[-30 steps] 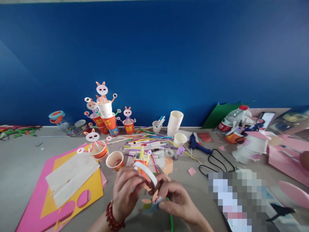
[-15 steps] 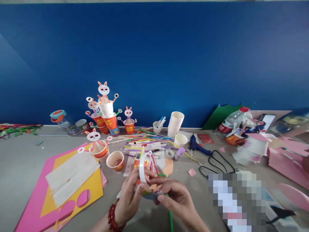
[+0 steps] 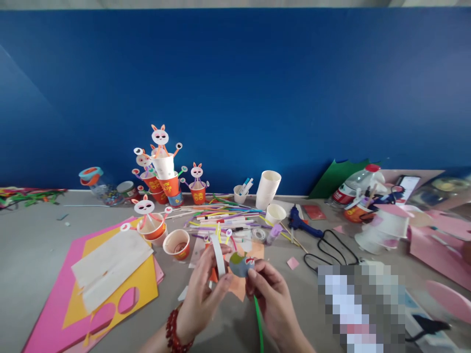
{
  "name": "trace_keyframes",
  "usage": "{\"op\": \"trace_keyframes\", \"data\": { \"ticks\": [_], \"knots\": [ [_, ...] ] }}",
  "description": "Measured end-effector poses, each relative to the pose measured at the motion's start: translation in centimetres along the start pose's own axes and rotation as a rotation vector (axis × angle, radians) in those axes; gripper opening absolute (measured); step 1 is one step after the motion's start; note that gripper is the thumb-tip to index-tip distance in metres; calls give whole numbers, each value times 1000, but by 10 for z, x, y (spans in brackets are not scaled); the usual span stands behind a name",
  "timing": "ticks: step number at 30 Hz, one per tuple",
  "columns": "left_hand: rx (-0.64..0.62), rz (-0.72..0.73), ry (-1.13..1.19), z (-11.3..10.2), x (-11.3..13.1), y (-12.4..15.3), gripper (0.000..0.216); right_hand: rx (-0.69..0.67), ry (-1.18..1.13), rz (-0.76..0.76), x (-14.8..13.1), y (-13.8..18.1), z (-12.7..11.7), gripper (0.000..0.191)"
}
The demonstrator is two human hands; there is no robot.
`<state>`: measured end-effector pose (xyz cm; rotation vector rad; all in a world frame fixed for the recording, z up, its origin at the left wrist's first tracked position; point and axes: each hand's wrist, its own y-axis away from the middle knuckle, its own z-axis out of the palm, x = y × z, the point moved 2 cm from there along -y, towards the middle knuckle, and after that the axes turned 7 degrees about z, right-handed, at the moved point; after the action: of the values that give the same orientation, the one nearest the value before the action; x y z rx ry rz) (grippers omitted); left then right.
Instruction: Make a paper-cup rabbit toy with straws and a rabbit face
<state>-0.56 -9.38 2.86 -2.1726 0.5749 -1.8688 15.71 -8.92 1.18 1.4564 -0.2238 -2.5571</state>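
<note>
My left hand, with a red bead bracelet at the wrist, holds a narrow white ring that looks like a tape roll seen nearly edge-on. Between the thumb and fingers of my right hand is a roundish blue-grey cutout with a green patch and a red-and-white mark. A green pipe cleaner runs down beside the right hand. Behind both hands, an orange paper piece lies on the table, and a red cup with pipe-cleaner arms is mostly hidden.
Rabbit-faced paper cups stand stacked at the back left. Pink and yellow sheets lie at left. Beyond the hands are scattered markers, a tape roll and a blue glue gun with its black cord. White cups stand behind.
The cutout has come up and turned to face me in my right hand, apart from the left. The white ring has turned to a narrower view.
</note>
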Motion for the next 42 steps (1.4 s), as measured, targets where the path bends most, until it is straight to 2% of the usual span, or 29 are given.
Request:
{"op": "trace_keyframes", "data": {
  "ticks": [4,7,8,10,12,13,15,17,20,29,34,38,42],
  "knots": [
    [58,-67,22,4,-6,-1,37,-13,71,-30,4,2,1,30],
    [90,-37,-38,5,-7,0,28,-31,194,-91,5,3,0,25],
    [89,-17,-71,4,-6,0,25,-9,266,-164,2,4,-2,20],
    [69,30,-171,3,-3,-1,22,100,445,-420,-9,7,-4,15],
    [35,89,-300,4,1,-2,20,200,664,-731,-27,12,-2,25],
    [10,117,-356,5,2,-3,18,197,779,-855,-35,14,2,28],
    [-39,178,-429,8,5,-4,16,64,1008,-950,-48,15,13,32],
    [-65,236,-454,11,6,-4,18,-63,1109,-954,-56,14,24,32],
    [-70,272,-465,12,9,-6,17,-125,1139,-931,-60,11,34,27],
    [-166,330,-487,10,16,-6,22,-142,1120,-677,-67,10,30,8],
    [-159,324,-494,7,15,-6,21,-150,1074,-701,-68,10,28,10],
    [-205,287,-486,5,17,-9,16,-119,1083,-755,-68,8,30,10],
    [-225,283,-464,6,20,-10,17,-149,1063,-691,-71,5,31,9]
  ]
}}
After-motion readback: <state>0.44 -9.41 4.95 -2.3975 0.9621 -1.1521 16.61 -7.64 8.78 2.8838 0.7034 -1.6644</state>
